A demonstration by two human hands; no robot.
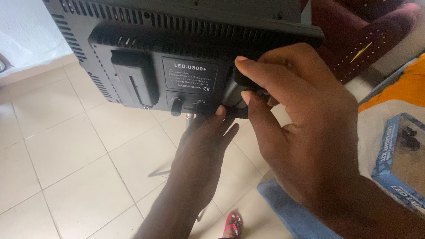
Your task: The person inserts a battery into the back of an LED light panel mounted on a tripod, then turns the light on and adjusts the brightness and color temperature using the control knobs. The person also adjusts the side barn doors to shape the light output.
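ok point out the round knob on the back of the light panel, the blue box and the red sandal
round knob [176, 107], head view, on its black front face
blue box [384, 164], head view, on its blue left edge
red sandal [233, 222], head view, on its red strap

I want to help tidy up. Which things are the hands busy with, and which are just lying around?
Busy with:
- black light panel
- black plug piece, pinched by right hand
- knobs, by left hand
- thin stand pole

Just lying around:
- blue box
- dark red chair
- red sandal
- orange cloth
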